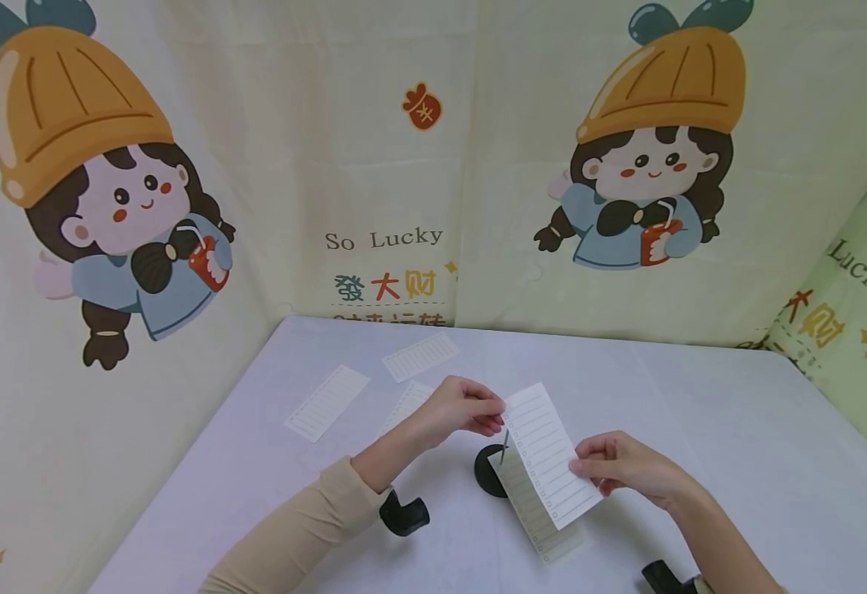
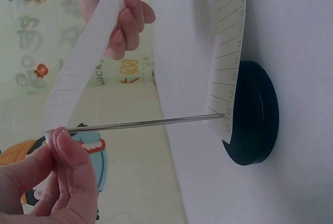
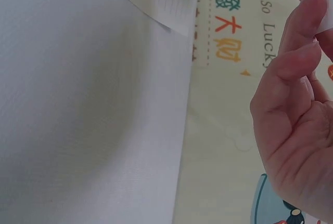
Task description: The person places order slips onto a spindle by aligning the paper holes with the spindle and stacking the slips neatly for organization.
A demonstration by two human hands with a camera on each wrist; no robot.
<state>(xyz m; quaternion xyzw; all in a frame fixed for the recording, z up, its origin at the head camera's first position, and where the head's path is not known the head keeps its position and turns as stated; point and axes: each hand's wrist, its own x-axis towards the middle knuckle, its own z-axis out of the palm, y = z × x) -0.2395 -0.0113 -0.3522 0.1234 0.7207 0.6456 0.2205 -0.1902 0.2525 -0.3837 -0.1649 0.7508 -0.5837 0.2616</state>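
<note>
A bill spike stands on the table, with a round black base (image 1: pixel 487 474) and a thin metal rod (image 2: pixel 151 123). One lined checklist slip (image 2: pixel 223 63) is threaded on the rod, low down by the base. Above it, a second white checklist slip (image 1: pixel 544 450) is held up at a slant. My left hand (image 1: pixel 470 406) pinches this slip's upper corner between thumb and fingers, right at the rod's top end. At its lower right edge, my right hand (image 1: pixel 626 466) grips the same slip with thumb and fingertips. In the right wrist view, most of the held slip is out of frame.
Loose slips lie at the table's back left: one slip (image 1: pixel 327 403) at the far left, another slip (image 1: pixel 421 356) near the back edge, and a third slip (image 1: pixel 406 408) partly behind the left forearm. A printed curtain (image 1: pixel 507 206) hangs behind the white table (image 1: pixel 737 445).
</note>
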